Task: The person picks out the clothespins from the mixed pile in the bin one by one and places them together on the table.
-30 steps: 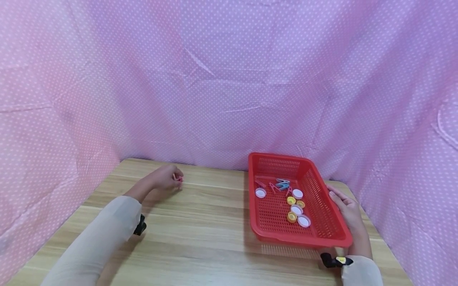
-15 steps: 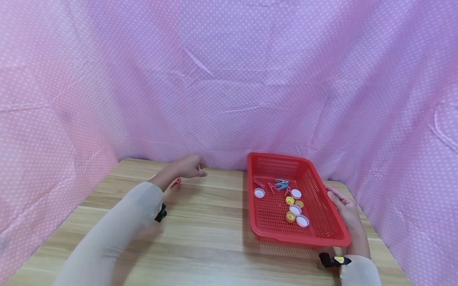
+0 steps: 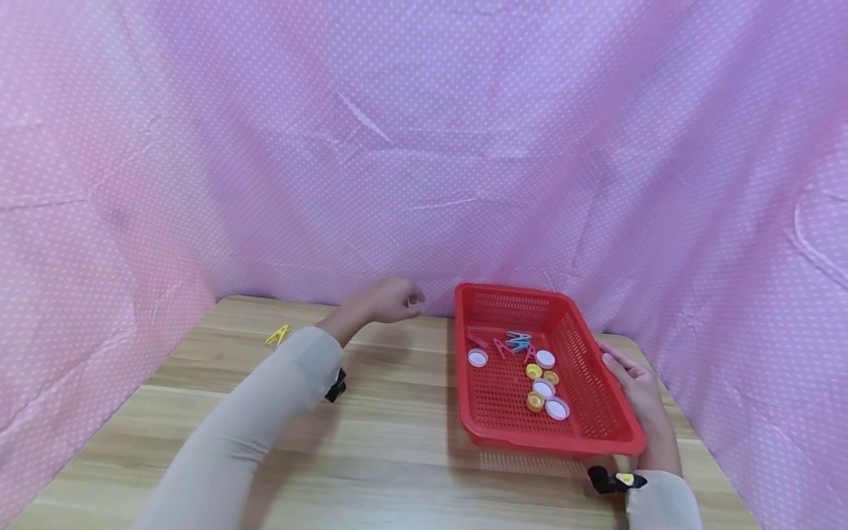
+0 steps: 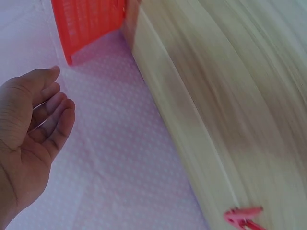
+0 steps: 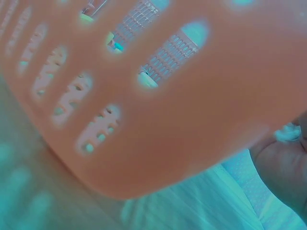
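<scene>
A person's right hand (image 3: 642, 397) is grasping a red basket (image 3: 556, 444), holding it by the rim on its right side. The left hand (image 3: 397, 299) is hovering just to the left of the basket's far left corner, apart from it; its fingers are curling loosely and holding nothing.

Inside the basket, three pink clips (image 3: 499, 346) and two blue clips (image 3: 520, 346) are lying toward its far end. Four white caps (image 3: 558, 408) are sitting in the basket as well: one is lying by its left wall, while the others are mingling with three yellow caps (image 3: 534, 372) in a loose cluster along its right half.

Outside the basket, a yellow clip (image 3: 278, 335) is lying well to the left of it, beyond the left forearm. A red clip (image 4: 236, 215), showing in the left wrist view, is also lying well apart from the basket, on the wooden table (image 3: 377, 442).

Behind the basket, a pink and lilac dotted cloth (image 3: 411, 147) is hanging in folds. To the basket's left, a pale sleeve (image 3: 278, 383) is covering the left arm, and a black device (image 3: 336, 385) is sitting at its cuff.
</scene>
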`<state>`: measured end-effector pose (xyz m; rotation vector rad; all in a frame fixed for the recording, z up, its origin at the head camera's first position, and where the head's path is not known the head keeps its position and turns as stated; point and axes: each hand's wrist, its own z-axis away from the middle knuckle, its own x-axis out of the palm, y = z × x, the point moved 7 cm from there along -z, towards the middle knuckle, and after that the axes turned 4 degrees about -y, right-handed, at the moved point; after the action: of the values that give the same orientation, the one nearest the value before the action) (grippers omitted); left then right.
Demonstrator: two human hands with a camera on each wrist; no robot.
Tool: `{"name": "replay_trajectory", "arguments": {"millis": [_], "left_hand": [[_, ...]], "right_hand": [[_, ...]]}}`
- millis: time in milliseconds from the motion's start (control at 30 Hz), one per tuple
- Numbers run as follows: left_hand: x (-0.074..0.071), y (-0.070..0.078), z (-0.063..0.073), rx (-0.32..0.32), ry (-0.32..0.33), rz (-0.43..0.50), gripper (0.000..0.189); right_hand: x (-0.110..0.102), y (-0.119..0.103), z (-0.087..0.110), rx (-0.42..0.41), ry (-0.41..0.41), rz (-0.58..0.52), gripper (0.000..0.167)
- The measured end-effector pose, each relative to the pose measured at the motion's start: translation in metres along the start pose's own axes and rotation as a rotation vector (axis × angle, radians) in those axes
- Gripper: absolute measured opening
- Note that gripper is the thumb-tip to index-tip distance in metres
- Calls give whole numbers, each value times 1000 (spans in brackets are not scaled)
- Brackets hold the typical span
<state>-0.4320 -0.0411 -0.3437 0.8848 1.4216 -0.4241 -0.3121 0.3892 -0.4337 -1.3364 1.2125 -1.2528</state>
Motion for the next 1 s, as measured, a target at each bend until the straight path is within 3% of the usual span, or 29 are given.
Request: {"name": "replay_trajectory", "arguments": {"millis": [233,367,500,633,800,1000], "left_hand": [[-1,30,-27,85,51,-12,20],[3,44,-42,79,55,-29,14],[11,57,-56,56,29,-42,20],[19,72,-69,82,14,-62,26],[29,88,-86,123,5,-85,24],[46,98,-103,82,-33,-30,27]], "right_hand": [[-4,1,-2,-6,7,38,33],[-5,0,-2,-18,7,51,34],[-8,1,-3,-4,16,62,33],[-9,0,-3,10,12,24,29],[-4,-8,0,-54,-65,-48,33],[1,-18,5,-128,-177,14,42]]}}
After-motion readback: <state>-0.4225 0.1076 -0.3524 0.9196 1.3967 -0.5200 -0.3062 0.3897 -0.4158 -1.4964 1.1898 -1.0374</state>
